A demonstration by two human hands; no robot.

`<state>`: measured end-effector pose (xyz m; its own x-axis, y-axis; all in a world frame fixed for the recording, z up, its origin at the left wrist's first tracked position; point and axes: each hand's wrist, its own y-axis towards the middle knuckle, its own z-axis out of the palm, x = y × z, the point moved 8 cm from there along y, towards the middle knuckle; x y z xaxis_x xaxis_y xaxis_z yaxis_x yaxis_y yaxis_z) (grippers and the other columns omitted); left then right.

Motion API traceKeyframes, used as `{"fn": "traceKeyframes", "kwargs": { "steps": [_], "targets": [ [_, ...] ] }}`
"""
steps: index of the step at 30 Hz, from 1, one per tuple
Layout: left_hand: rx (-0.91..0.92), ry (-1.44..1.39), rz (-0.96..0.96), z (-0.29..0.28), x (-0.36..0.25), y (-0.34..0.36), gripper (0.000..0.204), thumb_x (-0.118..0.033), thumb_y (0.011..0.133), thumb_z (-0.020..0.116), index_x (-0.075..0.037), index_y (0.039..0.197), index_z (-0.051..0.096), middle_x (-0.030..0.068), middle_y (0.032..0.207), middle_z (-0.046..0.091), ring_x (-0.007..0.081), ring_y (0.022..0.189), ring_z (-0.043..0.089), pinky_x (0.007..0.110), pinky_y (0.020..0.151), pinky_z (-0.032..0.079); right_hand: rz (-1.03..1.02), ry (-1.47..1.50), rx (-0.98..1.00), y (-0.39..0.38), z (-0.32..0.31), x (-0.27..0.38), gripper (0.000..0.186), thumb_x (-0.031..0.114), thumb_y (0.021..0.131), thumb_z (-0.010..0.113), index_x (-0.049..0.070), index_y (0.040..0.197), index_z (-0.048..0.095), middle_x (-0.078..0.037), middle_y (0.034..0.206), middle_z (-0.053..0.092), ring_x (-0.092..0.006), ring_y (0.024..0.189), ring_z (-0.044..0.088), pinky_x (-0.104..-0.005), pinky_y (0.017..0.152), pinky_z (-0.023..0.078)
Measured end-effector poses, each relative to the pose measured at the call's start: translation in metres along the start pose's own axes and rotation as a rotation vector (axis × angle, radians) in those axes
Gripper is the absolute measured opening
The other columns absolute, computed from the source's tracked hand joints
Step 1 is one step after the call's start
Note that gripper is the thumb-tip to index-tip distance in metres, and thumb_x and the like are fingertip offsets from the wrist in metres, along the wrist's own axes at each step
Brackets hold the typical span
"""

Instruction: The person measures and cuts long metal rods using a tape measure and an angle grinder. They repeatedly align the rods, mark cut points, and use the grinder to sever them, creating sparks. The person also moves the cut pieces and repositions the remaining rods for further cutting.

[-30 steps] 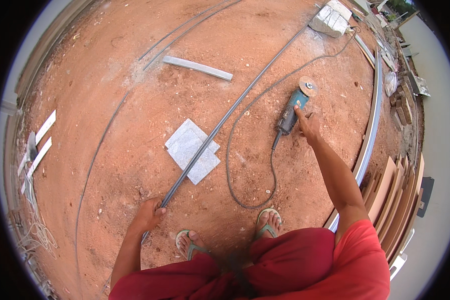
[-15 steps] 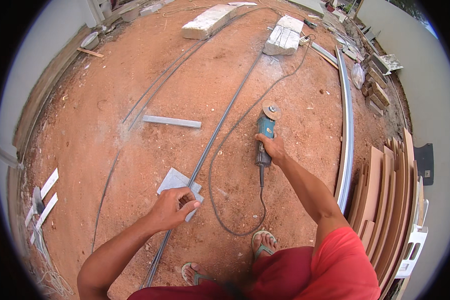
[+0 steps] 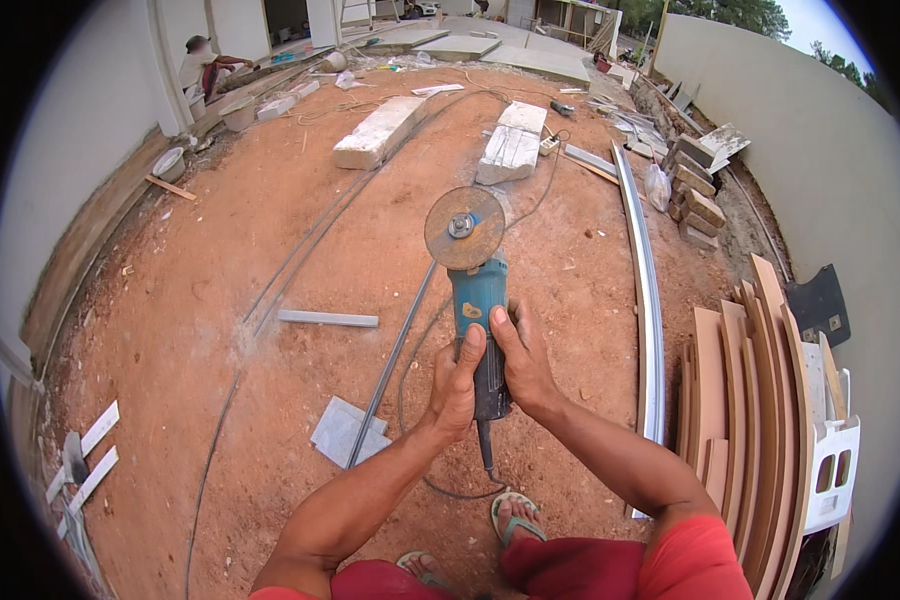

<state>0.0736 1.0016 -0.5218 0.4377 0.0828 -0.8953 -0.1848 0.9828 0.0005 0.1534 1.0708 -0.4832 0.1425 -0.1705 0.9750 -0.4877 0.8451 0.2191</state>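
A teal and black angle grinder (image 3: 481, 292) is held up in front of me between both hands. Its round cutting disc (image 3: 438, 226) points away from me, and the cord (image 3: 487, 447) hangs from the rear end. My left hand (image 3: 456, 385) wraps the left side of the black body, thumb on top. On the right side my right hand (image 3: 526, 362) grips it, thumb also up. Below to the left, thin dark metal rods (image 3: 395, 365) run over grey tiles (image 3: 344, 434) on the reddish ground. A short grey metal bar (image 3: 328, 319) lies farther left.
Two whitish blocks (image 3: 378, 133) lie ahead, rods resting across one. Long metal channels (image 3: 642, 300) and stacked brown boards (image 3: 740, 400) line the right, beside bricks (image 3: 697, 195) and a wall (image 3: 780, 130). Another person (image 3: 208, 72) sits at far left.
The grinder has come up and left, nearer to me. My left hand has left the tiles and rods and closed on the grinder beside my right hand. My view has tilted up.
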Motion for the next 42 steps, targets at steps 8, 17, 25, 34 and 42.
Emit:
{"fn": "traceKeyframes", "kwargs": {
  "steps": [8,17,25,34,42],
  "targets": [
    [0.187,-0.03,-0.155,0.022,0.043,-0.023,0.069,-0.065,0.088,0.071,-0.003,0.117,0.06,0.0102,0.083,0.067,0.0217,0.069,0.072,0.034,0.061,0.061,0.05,-0.226,0.121,-0.027,-0.021,0.014,0.059,0.056,0.101,0.061,-0.001,0.116,0.055,-0.008,0.089,0.064,-0.0136,0.08,0.064,-0.0304,0.069,0.055],
    [0.24,-0.19,-0.335,-0.003,0.087,-0.032,0.031,-0.019,0.087,0.081,-0.001,0.105,0.064,0.0078,0.086,0.067,0.0172,0.067,0.069,0.031,0.057,0.059,0.487,0.48,0.096,-0.041,-0.012,-0.076,0.08,0.072,0.101,0.031,0.003,0.137,0.049,-0.016,0.118,0.066,-0.0253,0.107,0.068,-0.0408,0.092,0.059],
    [0.297,-0.204,-0.365,-0.011,0.101,-0.028,0.036,-0.018,0.086,0.078,-0.001,0.111,0.058,0.0119,0.086,0.066,0.0212,0.07,0.07,0.036,0.06,0.059,0.496,0.653,0.169,-0.042,-0.015,-0.089,0.083,0.07,0.097,0.047,0.004,0.148,0.043,-0.016,0.135,0.061,-0.0285,0.125,0.061,-0.0476,0.108,0.049],
    [0.338,-0.219,-0.328,-0.016,0.105,-0.035,0.027,-0.02,0.086,0.078,0.0,0.098,0.064,0.0096,0.08,0.067,0.0175,0.065,0.069,0.032,0.057,0.058,0.539,0.707,0.042,-0.055,-0.008,-0.105,0.084,0.07,0.095,0.051,0.002,0.144,0.048,-0.015,0.128,0.064,-0.0289,0.119,0.063,-0.048,0.104,0.05],
    [0.327,-0.235,-0.334,-0.015,0.116,-0.04,0.027,-0.022,0.085,0.078,-0.001,0.096,0.064,0.009,0.078,0.067,0.0165,0.062,0.068,0.032,0.056,0.056,0.532,0.65,-0.006,-0.059,-0.011,-0.121,0.084,0.075,0.094,0.051,0.002,0.133,0.056,-0.013,0.113,0.068,-0.027,0.102,0.067,-0.0426,0.091,0.054]
  ]
}}
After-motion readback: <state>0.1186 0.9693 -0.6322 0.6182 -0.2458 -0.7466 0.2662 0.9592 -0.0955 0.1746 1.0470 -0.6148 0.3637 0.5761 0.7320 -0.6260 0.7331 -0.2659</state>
